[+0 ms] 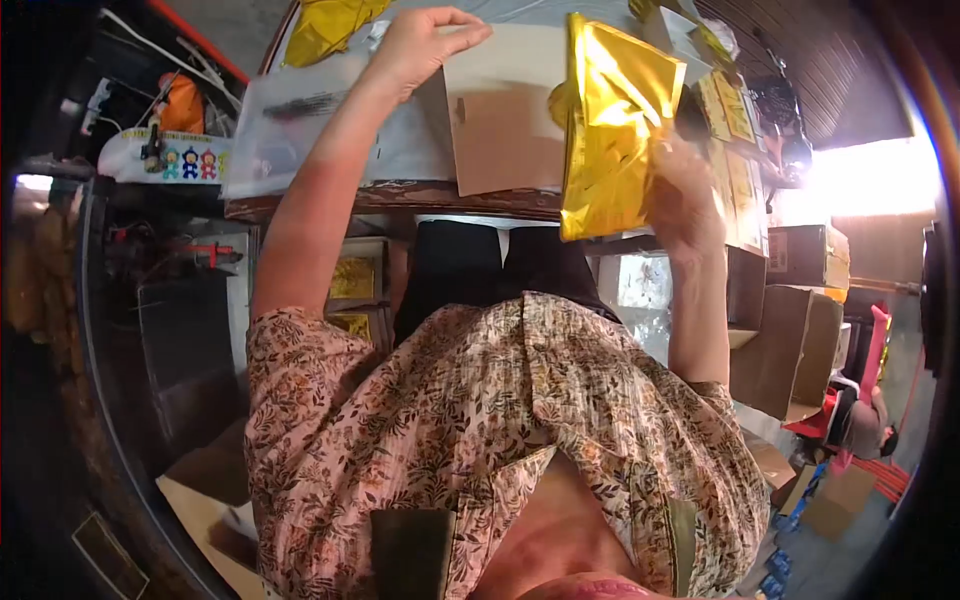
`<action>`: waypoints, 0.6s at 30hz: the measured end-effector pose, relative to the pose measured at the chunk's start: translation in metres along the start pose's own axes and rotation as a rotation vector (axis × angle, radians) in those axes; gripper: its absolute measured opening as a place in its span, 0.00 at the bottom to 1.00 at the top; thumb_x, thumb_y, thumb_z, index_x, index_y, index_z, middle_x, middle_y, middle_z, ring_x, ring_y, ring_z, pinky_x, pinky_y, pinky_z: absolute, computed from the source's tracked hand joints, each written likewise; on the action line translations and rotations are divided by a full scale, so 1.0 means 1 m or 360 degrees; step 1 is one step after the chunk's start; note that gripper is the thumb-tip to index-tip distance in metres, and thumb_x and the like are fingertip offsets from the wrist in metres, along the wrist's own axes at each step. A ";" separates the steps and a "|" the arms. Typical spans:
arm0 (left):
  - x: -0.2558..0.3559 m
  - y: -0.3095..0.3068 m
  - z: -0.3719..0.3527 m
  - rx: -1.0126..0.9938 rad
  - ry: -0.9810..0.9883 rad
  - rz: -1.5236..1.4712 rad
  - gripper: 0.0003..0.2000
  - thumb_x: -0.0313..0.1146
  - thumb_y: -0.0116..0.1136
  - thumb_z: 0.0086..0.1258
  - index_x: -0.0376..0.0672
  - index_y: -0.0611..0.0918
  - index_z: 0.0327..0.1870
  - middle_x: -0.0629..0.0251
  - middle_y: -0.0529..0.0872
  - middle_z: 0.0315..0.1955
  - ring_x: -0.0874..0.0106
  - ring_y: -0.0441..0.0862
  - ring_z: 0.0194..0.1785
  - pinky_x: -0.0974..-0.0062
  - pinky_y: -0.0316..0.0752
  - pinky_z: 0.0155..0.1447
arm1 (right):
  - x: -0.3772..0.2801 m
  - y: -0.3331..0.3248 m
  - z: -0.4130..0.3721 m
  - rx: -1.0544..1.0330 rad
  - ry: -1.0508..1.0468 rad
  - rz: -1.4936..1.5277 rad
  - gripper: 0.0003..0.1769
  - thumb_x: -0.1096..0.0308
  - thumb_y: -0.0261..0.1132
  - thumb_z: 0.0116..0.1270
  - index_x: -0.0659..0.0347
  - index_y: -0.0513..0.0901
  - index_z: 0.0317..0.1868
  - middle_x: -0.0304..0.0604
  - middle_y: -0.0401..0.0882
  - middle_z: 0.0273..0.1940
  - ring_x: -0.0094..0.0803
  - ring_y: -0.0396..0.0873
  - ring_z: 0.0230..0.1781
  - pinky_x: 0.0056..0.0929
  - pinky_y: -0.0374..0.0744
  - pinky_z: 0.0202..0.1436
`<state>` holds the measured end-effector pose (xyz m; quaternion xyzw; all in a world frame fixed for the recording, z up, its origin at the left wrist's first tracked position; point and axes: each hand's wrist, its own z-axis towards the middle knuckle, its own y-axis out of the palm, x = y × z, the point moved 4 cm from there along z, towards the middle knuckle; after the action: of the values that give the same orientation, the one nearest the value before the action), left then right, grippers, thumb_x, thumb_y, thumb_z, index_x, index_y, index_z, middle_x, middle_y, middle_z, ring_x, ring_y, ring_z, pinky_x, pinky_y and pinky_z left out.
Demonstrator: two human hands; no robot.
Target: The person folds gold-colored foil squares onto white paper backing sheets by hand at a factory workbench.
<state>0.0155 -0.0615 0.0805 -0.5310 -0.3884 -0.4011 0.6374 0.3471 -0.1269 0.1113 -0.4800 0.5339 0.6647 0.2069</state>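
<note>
At the top of the view, my left hand (420, 48) is over the table by the upper left corner of a flat tan cardboard sheet (508, 140). Its thumb and forefinger are apart, and nothing shows between them. To the right, my right hand (688, 190) grips the right edge of a shiny gold foil bag (615, 130), thumb on the near face and the other fingers mostly hidden. The bag is raised and overlaps the sheet's right side.
Another gold bag (330, 28) lies at the table's far left, above a translucent plastic sheet (300, 125). Boxes stand right of the table, including an open cardboard box (785, 350). Below the table edge (400, 197), a box holds gold packets (353, 278).
</note>
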 end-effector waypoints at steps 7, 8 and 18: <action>-0.090 0.029 0.046 0.0021 -0.0006 0.0222 0.18 0.48 0.73 0.68 0.45 0.92 0.50 0.68 0.93 0.38 0.78 0.87 0.42 0.77 0.79 0.49 | 0.076 -0.045 0.088 0.0132 0.0806 -0.0419 0.15 0.66 0.73 0.70 0.66 0.86 0.52 0.42 0.87 0.50 0.31 0.84 0.52 0.28 0.78 0.62; -0.093 0.030 0.047 0.0012 -0.0019 0.0211 0.18 0.48 0.73 0.68 0.45 0.92 0.50 0.68 0.93 0.38 0.78 0.87 0.42 0.77 0.79 0.49 | 0.080 -0.046 0.095 0.0272 0.0764 -0.0457 0.15 0.66 0.73 0.71 0.67 0.86 0.52 0.42 0.88 0.48 0.31 0.84 0.49 0.27 0.80 0.59; -0.042 0.023 0.027 -0.0066 -0.0128 0.0460 0.16 0.44 0.70 0.71 0.43 0.91 0.52 0.61 0.93 0.39 0.64 0.89 0.42 0.68 0.82 0.50 | 0.087 -0.061 0.128 0.0359 0.0893 -0.0860 0.09 0.67 0.71 0.72 0.65 0.89 0.45 0.42 0.90 0.42 0.25 0.86 0.41 0.21 0.81 0.45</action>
<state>0.0191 -0.0280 0.0375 -0.6100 -0.3247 -0.2915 0.6614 0.3023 -0.0101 0.0008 -0.7401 0.4938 0.3668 0.2718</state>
